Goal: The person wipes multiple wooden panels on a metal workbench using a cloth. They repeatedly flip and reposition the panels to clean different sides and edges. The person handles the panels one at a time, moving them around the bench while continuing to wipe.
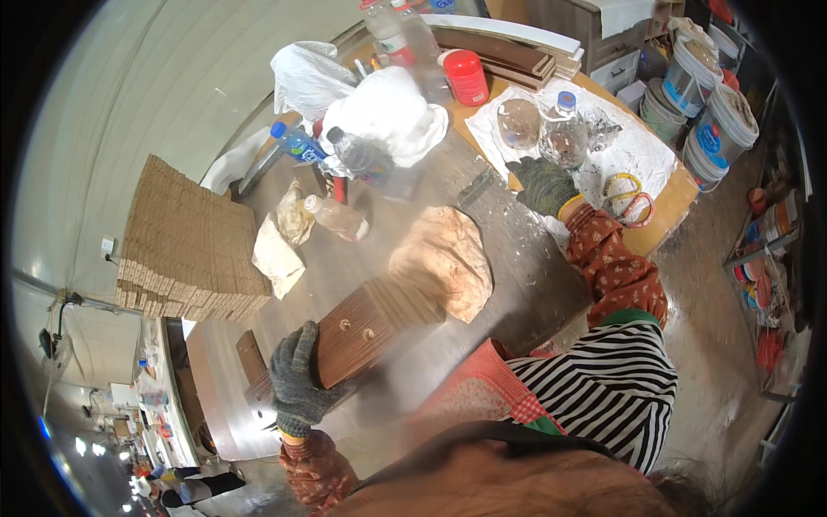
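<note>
Grained wood block (366, 332) | left hand (297, 379) fingers grip it | right hand (544, 185) fingers on clear bottle (562, 133)

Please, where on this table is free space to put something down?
Bare table lies between the crumpled cloth and the right hand. Another patch sits between the wood panel and the striped sleeve. The far end, around the bottles and white bags, is crowded.
</note>
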A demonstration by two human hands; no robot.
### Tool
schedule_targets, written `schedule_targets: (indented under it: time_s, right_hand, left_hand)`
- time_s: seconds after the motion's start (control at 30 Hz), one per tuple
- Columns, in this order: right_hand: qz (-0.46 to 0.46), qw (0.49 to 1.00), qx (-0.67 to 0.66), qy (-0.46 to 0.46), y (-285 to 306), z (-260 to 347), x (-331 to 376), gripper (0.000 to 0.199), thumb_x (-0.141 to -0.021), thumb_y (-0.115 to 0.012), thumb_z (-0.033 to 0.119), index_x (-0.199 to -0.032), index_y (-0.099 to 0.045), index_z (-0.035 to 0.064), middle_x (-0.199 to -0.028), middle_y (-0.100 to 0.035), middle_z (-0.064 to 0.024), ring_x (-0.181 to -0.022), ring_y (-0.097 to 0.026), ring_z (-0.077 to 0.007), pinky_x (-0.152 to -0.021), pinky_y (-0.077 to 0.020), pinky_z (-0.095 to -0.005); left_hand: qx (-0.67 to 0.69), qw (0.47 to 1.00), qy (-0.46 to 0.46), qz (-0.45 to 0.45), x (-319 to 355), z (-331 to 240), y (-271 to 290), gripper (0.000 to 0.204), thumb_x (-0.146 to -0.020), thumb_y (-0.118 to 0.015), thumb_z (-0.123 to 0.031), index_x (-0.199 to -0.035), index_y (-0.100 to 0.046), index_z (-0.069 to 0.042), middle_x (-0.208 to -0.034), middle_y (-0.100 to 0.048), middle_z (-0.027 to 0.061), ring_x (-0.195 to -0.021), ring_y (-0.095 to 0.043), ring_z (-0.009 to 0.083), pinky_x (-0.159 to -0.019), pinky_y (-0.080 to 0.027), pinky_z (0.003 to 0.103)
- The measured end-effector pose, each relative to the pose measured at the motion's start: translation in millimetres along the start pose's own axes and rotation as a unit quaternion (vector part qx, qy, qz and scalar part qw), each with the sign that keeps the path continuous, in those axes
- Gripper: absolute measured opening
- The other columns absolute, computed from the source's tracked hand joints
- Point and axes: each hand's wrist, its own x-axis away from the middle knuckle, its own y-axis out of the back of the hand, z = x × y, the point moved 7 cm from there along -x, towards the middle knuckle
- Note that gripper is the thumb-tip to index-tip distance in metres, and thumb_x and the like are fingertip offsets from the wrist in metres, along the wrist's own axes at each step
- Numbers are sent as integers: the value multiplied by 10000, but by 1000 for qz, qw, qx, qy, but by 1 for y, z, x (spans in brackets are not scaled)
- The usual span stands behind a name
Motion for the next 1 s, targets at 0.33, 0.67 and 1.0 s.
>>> schedule_targets:
  time_s: [0.33,0.67,1.0]
  right_hand:
    - [-64,997,-29,11,33,15,5,510,-814,-743,242,-1285,-599,110,-1094,-683,-133,-1021,-645,-339,-889,-504,-460]
    - [-278,913,-275,117,130,103,82,517,-802,-808,201,-1245,-630,5,-1150,-684,-195,-1047,-653,-364,-927,-512,-424]
    - [-318,860,-237,322,161,330,172,706,-765,-852,216,-1381,-536,81,-1314,-626,-123,-1096,-646,-296,-901,-532,-422]
  left_hand:
    - [2,1000,24,19,0,1,0,1203,-498,-913,-559,-1485,-443,-56,-1360,-560,200,-1220,-529,412,-1045,-407,517]
    - [73,988,-65,-122,36,34,31,734,-800,-817,-348,-1404,-538,-39,-1383,-574,199,-1289,-540,383,-1068,-440,494]
    - [464,835,280,-94,160,183,-12,445,-947,-694,-170,-1341,-597,14,-1326,-647,148,-1177,-626,225,-1017,-481,339]
